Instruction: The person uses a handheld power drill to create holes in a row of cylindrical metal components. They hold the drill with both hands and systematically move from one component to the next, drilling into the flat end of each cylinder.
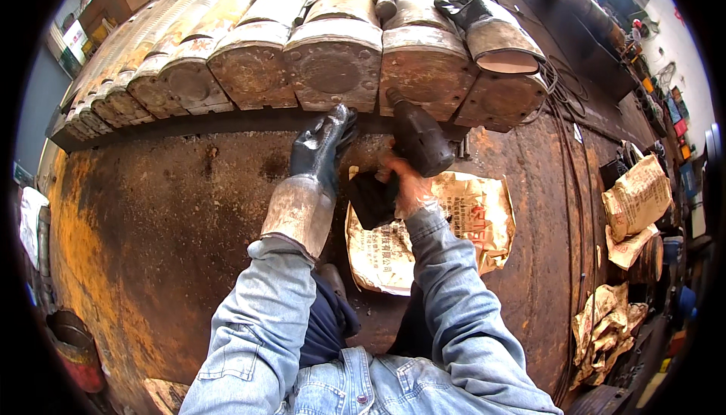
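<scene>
My right hand point(409, 183) is bare and wrapped round the grip of a black cordless impact wrench point(425, 143). The wrench's nose points at the lower edge of a rusty square end block point(425, 75), and its battery hangs toward my left. A dark coated work glove with a pale cuff covers my left hand point(324, 143). Its fingers are drawn together just below the neighbouring end block point(336, 67); whatever they pinch, if anything, is hidden. A matching loose glove point(505, 33) lies on the rightmost cylinder, cuff toward me. Next to it, a hammer point(386, 7) rests across the cylinders.
A row of cylinders with square ends point(257, 71) spans the far side on a dark rail. Brown paper sacking point(484, 226) lies beneath the wrench on the rusty steel surface point(189, 211). Cables point(567, 188), more paper sacks point(639, 196) and crumpled paper point(605, 332) are at right. A bucket point(76, 347) stands lower left.
</scene>
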Available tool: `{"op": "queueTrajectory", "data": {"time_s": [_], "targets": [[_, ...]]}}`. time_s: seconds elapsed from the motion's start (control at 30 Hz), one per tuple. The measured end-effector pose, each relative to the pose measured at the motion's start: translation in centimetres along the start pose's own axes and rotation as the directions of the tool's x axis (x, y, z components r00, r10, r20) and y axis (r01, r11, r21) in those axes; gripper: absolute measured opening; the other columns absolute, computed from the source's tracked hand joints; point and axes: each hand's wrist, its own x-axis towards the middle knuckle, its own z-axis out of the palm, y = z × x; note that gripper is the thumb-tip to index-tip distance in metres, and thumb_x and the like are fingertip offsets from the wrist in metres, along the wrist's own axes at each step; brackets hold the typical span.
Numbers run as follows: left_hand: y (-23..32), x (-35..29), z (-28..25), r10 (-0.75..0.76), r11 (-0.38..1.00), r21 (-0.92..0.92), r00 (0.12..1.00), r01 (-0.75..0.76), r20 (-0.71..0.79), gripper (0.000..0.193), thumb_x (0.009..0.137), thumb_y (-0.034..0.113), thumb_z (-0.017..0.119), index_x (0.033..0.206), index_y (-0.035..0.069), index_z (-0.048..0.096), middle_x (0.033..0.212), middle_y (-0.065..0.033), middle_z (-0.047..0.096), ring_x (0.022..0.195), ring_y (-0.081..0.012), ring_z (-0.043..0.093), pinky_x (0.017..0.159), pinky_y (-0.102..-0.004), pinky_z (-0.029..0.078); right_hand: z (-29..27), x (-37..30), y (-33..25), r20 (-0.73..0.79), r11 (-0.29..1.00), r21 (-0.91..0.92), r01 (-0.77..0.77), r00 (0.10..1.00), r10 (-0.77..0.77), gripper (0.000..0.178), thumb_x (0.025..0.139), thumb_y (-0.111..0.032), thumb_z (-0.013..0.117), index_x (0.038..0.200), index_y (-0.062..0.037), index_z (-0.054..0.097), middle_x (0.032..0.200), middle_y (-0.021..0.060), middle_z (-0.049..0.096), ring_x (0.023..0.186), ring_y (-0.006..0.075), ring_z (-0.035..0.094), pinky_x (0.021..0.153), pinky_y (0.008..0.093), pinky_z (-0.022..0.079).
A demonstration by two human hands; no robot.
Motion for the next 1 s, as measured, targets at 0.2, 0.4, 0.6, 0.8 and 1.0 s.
{"op": "queueTrajectory", "data": {"time_s": [0.2, 0.4, 0.6, 0.8, 1.0], "targets": [[0.6, 0.1, -0.4, -0.031, 0.998, -0.048, 0.999, 0.031, -0.012, 0.047, 0.095, 0.028, 0.069, 0.126, -0.006, 0.060, 0.125, -0.0194, 0.065, 0.116, -0.0297, 0.063, 0.105, -0.0413, 0.048, 0.8, 1.5, 5.2, -0.051, 0.858, -0.433, 0.277, 0.942, -0.330, 0.021, 0.086, -0.014, 0.068, 0.105, -0.0041, 0.066, 0.085, 0.0071, 0.067, 0.073, 0.0186, 0.062, 0.066, 0.0341, 0.051], [1.4, 0.1, -2.6, -0.013, 0.997, -0.082, 0.999, 0.009, -0.051, 0.047, 0.094, 0.028, 0.070, 0.126, -0.005, 0.059, 0.126, -0.0200, 0.064, 0.117, -0.0299, 0.062, 0.105, -0.0418, 0.048, 1.9, 1.4, 4.9, 0.020, 0.698, -0.623, 0.354, 0.899, -0.438, 0.022, 0.094, -0.023, 0.062, 0.109, -0.0069, 0.065, 0.093, 0.0121, 0.066, 0.080, 0.0293, 0.063, 0.073, 0.0409, 0.051], [1.5, 0.4, -3.3, -0.011, 0.993, -0.115, 0.999, 0.005, -0.050, 0.048, 0.093, 0.028, 0.071, 0.127, -0.004, 0.059, 0.126, -0.0209, 0.064, 0.118, -0.0310, 0.062, 0.106, -0.0422, 0.048, 2.9, 1.4, 6.3, -0.059, 0.877, -0.420, 0.234, 0.957, -0.284, 0.014, 0.087, -0.014, 0.069, 0.095, -0.0024, 0.066, 0.078, 0.0076, 0.066, 0.067, 0.0178, 0.061, 0.064, 0.0360, 0.050], [1.1, 0.4, -4.1, 0.016, 0.999, -0.052, 1.000, -0.016, -0.001, 0.059, 0.094, 0.038, 0.068, 0.132, -0.005, 0.053, 0.134, -0.0225, 0.058, 0.125, -0.0363, 0.056, 0.109, -0.0458, 0.043, 3.0, 1.3, 5.6, -0.035, 0.773, -0.547, 0.320, 0.914, -0.403, 0.008, 0.088, -0.012, 0.066, 0.091, -0.0040, 0.067, 0.074, 0.0068, 0.065, 0.066, 0.0196, 0.062, 0.064, 0.0373, 0.050], [0.4, 0.6, -4.3, -0.029, 0.994, -0.107, 0.999, 0.024, -0.044, 0.045, 0.092, 0.029, 0.072, 0.123, -0.001, 0.060, 0.125, -0.0201, 0.064, 0.116, -0.0322, 0.062, 0.105, -0.0430, 0.048, 2.6, 1.5, 5.2, 0.079, 0.499, -0.756, 0.423, 0.817, -0.571, 0.012, 0.087, -0.016, 0.066, 0.093, -0.0053, 0.068, 0.080, 0.0131, 0.065, 0.072, 0.0312, 0.064, 0.064, 0.0435, 0.051]]}}
